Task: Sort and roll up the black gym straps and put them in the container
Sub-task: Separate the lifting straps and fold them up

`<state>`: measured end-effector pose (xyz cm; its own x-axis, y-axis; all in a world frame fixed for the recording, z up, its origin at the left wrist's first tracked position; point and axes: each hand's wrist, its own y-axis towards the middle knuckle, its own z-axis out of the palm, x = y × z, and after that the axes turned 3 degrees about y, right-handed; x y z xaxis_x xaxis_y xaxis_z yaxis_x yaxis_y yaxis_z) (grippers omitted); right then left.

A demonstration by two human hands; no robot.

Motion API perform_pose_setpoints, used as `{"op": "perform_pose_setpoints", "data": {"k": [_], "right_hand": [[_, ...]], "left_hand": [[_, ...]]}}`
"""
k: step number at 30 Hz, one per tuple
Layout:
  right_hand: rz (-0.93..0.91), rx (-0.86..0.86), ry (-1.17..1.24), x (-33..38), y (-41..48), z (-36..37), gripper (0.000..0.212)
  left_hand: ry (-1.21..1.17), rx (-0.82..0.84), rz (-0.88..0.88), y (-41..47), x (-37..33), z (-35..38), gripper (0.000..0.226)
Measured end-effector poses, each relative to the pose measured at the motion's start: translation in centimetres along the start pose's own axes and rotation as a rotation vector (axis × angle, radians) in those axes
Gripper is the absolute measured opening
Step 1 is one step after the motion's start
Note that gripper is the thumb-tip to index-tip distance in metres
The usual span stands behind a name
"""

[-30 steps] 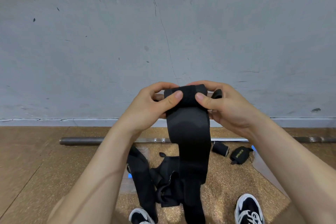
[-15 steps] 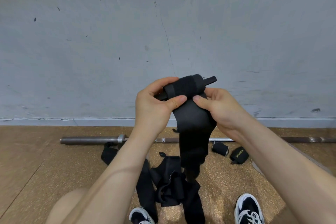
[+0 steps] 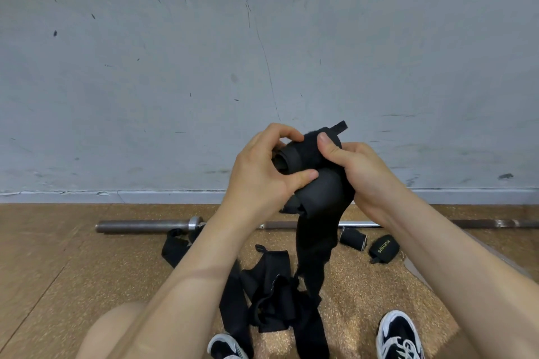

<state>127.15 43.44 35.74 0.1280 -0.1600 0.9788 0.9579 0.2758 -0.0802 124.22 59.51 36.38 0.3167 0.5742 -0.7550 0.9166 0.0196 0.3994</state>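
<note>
Both hands grip half-rolled black strap (image 3: 313, 192): left hand (image 3: 262, 175), right hand (image 3: 354, 172); tail hangs toward floor pile (image 3: 271, 297).

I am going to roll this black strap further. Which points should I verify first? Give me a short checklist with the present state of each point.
1. Left hand grips the rolled part of the wide black fabric strap: ok.
2. Right hand holds the same roll, thumb pressed on top: ok.
3. Roll finished: not ok, a long tail hangs down.
4. Tail free of the pile of loose black straps on the floor: cannot tell.
5. Container within reach: cannot tell, none shows clearly.
</note>
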Motion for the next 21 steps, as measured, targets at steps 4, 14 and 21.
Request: {"op": "perform_pose_setpoints", "data": {"k": [4, 14, 21], "right_hand": [[-0.067, 0.067, -0.028, 0.3, 0.0, -0.3, 0.04], [-0.028, 0.056, -0.181, 0.4, 0.5, 0.0, 0.057], [0.001, 0.029, 0.011, 0.5, 0.5, -0.3, 0.04]], "left_hand": [[-0.382, 0.23, -0.249, 0.2, -0.8, -1.6, 0.045], [0.019, -0.035, -0.065, -0.5, -0.3, -0.3, 0.058], [0.029, -0.025, -0.019, -0.5, -0.3, 0.2, 0.057]]}}
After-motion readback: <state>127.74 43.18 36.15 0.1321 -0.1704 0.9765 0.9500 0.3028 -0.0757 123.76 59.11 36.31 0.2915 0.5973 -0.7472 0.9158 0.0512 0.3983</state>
